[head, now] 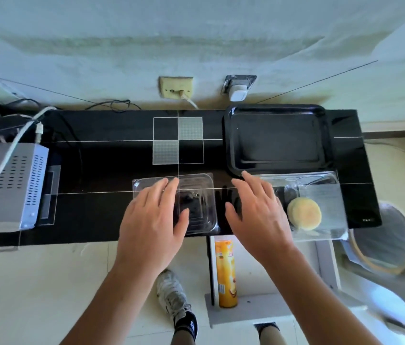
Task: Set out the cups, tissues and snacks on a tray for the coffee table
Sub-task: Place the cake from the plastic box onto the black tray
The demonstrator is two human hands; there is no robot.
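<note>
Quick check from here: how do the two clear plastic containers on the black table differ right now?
The left clear container holds something dark and sits under the left hand; the right clear container holds a round pale-yellow bun and lies beside the right hand. The left one looks smaller; the right one is wider and lies right in front of the empty black tray. Both are transparent and sit at the table's near edge.

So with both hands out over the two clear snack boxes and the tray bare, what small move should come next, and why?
Probably close the left hand on the clear box beneath it and lift it toward the black tray. The tray holds nothing yet, and both hands are open, the right hand beside the bun box.
</note>
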